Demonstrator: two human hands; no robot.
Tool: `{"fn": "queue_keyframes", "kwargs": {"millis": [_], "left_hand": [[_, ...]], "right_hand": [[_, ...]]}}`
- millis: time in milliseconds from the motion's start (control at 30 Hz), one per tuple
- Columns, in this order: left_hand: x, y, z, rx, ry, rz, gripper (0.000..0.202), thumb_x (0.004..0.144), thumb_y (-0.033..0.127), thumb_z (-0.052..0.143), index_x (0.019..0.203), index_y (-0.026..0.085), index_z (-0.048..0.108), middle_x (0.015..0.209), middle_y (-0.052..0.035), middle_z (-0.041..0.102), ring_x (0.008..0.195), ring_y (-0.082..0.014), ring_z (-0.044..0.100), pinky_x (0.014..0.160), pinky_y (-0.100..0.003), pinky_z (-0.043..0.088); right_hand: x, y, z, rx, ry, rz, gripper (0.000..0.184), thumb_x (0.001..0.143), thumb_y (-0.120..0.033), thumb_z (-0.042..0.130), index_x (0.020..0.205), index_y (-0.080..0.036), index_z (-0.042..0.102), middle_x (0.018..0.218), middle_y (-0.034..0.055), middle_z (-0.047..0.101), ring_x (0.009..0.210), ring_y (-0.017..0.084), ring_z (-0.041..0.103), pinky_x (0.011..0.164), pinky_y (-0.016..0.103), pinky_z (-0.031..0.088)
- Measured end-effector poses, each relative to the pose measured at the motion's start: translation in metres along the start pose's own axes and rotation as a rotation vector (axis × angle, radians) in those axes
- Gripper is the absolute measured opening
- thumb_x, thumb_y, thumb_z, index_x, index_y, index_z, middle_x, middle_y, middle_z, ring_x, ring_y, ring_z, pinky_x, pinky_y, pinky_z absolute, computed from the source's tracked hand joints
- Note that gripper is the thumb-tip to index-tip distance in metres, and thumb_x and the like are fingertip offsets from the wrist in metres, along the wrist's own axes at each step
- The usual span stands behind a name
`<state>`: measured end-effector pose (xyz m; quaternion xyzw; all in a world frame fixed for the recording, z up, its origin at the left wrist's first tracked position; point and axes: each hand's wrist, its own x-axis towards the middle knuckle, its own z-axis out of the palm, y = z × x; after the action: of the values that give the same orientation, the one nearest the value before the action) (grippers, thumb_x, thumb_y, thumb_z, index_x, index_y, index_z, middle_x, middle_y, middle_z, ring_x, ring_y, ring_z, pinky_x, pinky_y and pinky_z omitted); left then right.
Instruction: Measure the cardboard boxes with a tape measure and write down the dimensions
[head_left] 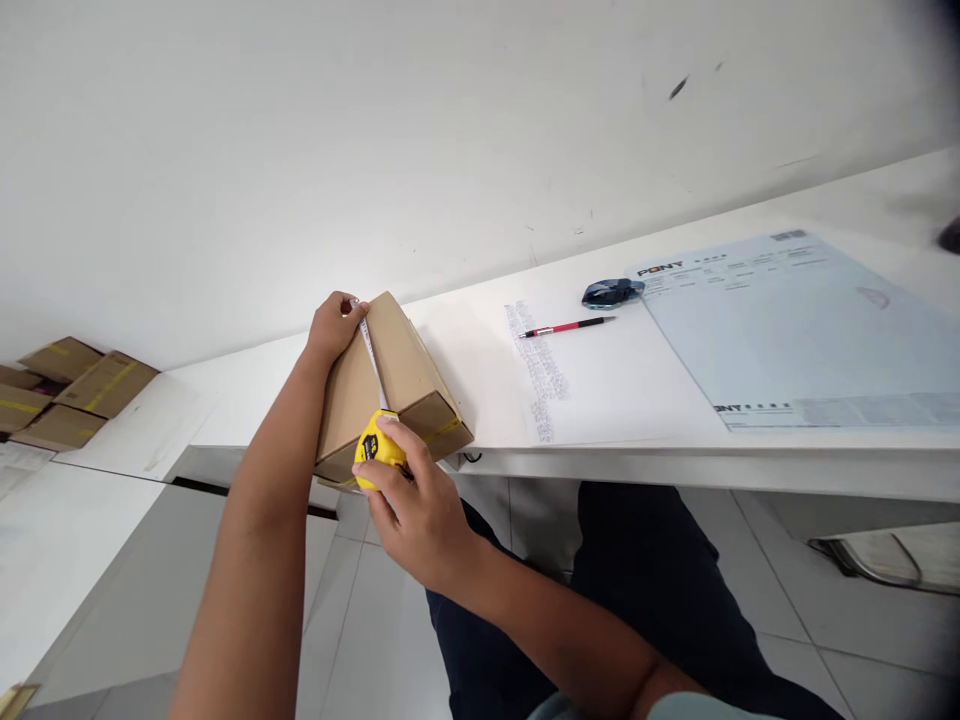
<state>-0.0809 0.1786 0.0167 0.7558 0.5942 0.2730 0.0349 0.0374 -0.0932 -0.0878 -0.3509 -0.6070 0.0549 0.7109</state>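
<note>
A closed cardboard box sits on the white desk, its near end jutting over the front edge. My right hand is closed around a yellow tape measure at the box's near edge. From it the metal blade runs across the top of the box to the far side. There my left hand pinches the blade's hooked end between closed fingers, at the far left corner of the box.
Right of the box lies a written sheet of paper with a red and black pen on it. A dark blue object and a pale printed mat are beyond. Several cardboard boxes are stacked at left. A white wall backs the desk.
</note>
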Motion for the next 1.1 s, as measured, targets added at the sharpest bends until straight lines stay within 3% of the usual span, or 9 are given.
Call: {"fn": "queue_keyframes", "kwargs": {"millis": [133, 233, 400, 533, 633, 733, 900, 1000, 1100], "left_hand": [[-0.005, 0.006, -0.001, -0.089, 0.079, 0.035, 0.021, 0.078, 0.031, 0.069, 0.095, 0.021, 0.061, 0.101, -0.0041, 0.069, 0.101, -0.0203, 0.062, 0.096, -0.035, 0.046], [-0.003, 0.016, -0.007, -0.204, 0.145, 0.009, 0.021, 0.076, 0.03, 0.068, 0.092, 0.02, 0.059, 0.09, -0.0033, 0.066, 0.09, -0.019, 0.063, 0.09, -0.036, 0.05], [-0.019, 0.05, -0.04, -0.501, 0.131, 0.002, 0.026, 0.08, 0.044, 0.068, 0.085, 0.022, 0.055, 0.082, -0.0019, 0.062, 0.076, -0.015, 0.062, 0.076, -0.032, 0.056], [-0.079, 0.094, -0.064, -0.763, -0.086, -0.02, 0.035, 0.072, 0.049, 0.08, 0.079, 0.024, 0.056, 0.078, -0.001, 0.061, 0.072, -0.0151, 0.062, 0.075, -0.035, 0.06], [-0.137, 0.128, -0.063, -0.686, -0.354, -0.13, 0.037, 0.07, 0.052, 0.082, 0.079, 0.027, 0.057, 0.071, -0.0005, 0.061, 0.063, -0.016, 0.06, 0.069, -0.04, 0.058], [-0.184, 0.149, -0.054, -0.569, -0.615, -0.208, 0.041, 0.081, 0.066, 0.067, 0.081, 0.027, 0.054, 0.069, -0.0016, 0.061, 0.057, -0.016, 0.058, 0.055, -0.037, 0.052], [-0.212, 0.163, -0.057, -0.425, -0.677, 0.064, 0.039, 0.097, 0.065, 0.044, 0.097, 0.031, 0.062, 0.091, -0.0055, 0.07, 0.078, -0.0188, 0.067, 0.062, -0.036, 0.057], [-0.195, 0.164, -0.06, -0.249, -0.645, 0.262, 0.043, 0.103, 0.057, 0.033, 0.119, 0.033, 0.065, 0.115, -0.0076, 0.071, 0.101, -0.0216, 0.069, 0.082, -0.039, 0.061], [-0.158, 0.154, -0.054, 0.075, -0.511, 0.473, 0.05, 0.099, 0.059, 0.043, 0.135, 0.03, 0.06, 0.141, -0.0086, 0.061, 0.138, -0.0304, 0.051, 0.115, -0.051, 0.044]], "right_hand": [[-0.001, 0.0, 0.004, 0.026, 0.017, 0.021, 0.034, 0.092, -0.002, 0.054, 0.118, -0.023, 0.055, 0.147, 0.0169, 0.046, 0.14, 0.026, 0.053, 0.103, 0.037, 0.059], [0.004, 0.002, 0.0, 0.084, 0.003, 0.004, 0.039, 0.092, 0.0, 0.051, 0.122, -0.023, 0.052, 0.149, 0.0168, 0.048, 0.144, 0.024, 0.049, 0.108, 0.039, 0.056], [0.014, 0.021, -0.018, 0.247, 0.177, 0.022, 0.044, 0.092, -0.011, 0.066, 0.128, -0.025, 0.046, 0.143, 0.0162, 0.06, 0.137, 0.022, 0.057, 0.105, 0.038, 0.058], [0.016, 0.038, -0.034, 0.38, 0.31, 0.11, 0.041, 0.096, -0.027, 0.066, 0.128, -0.027, 0.041, 0.143, 0.0207, 0.061, 0.132, 0.026, 0.062, 0.096, 0.044, 0.061], [0.013, 0.039, -0.044, 0.427, 0.341, 0.102, 0.037, 0.1, -0.038, 0.06, 0.128, -0.028, 0.04, 0.14, 0.021, 0.063, 0.128, 0.028, 0.064, 0.091, 0.047, 0.063], [0.005, 0.032, -0.055, 0.411, 0.319, 0.036, 0.039, 0.1, -0.039, 0.059, 0.133, -0.03, 0.039, 0.137, 0.0172, 0.065, 0.124, 0.027, 0.067, 0.091, 0.049, 0.063], [-0.012, 0.029, -0.072, 0.376, 0.351, 0.013, 0.041, 0.099, -0.042, 0.058, 0.135, -0.033, 0.041, 0.13, 0.0143, 0.068, 0.114, 0.027, 0.071, 0.085, 0.049, 0.065], [-0.015, 0.032, -0.078, 0.446, 0.388, 0.016, 0.041, 0.098, -0.042, 0.06, 0.136, -0.033, 0.044, 0.129, 0.0135, 0.068, 0.113, 0.028, 0.07, 0.084, 0.05, 0.064], [-0.014, 0.032, -0.081, 0.553, 0.452, 0.14, 0.035, 0.1, -0.04, 0.058, 0.132, -0.035, 0.046, 0.133, 0.0104, 0.065, 0.084, 0.019, 0.072, 0.073, 0.043, 0.064]]}}
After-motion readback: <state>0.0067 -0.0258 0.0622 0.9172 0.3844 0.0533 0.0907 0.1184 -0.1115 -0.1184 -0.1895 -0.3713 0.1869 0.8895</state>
